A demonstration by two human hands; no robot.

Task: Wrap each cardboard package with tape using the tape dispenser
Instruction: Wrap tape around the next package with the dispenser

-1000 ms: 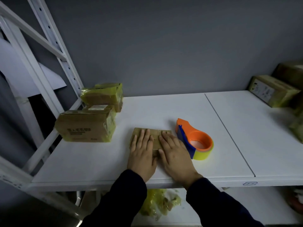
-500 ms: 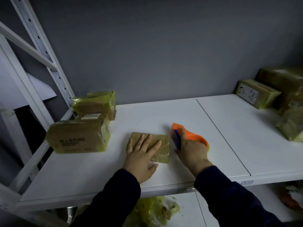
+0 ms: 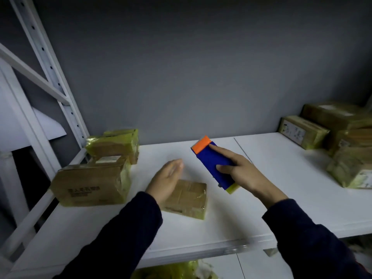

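A small flat cardboard package (image 3: 187, 198) with glossy tape on it lies on the white shelf (image 3: 281, 198) in front of me. My left hand (image 3: 167, 179) hovers just above its left end, fingers straight and together, holding nothing. My right hand (image 3: 243, 174) grips the tape dispenser (image 3: 213, 163), blue-bodied with an orange tip and a yellow tape roll, and holds it in the air to the right of the package, orange end pointing away.
Two taped boxes (image 3: 90, 184) (image 3: 114, 144) sit at the shelf's left end beside the white rack upright (image 3: 50, 77). Several taped packages (image 3: 350, 168) stand at the far right. Crumpled yellow tape (image 3: 173, 270) lies on the lower shelf.
My right hand has lifted the tape dispenser off the shelf and turned it up. My left hand has risen off the small package and moved to its left end.
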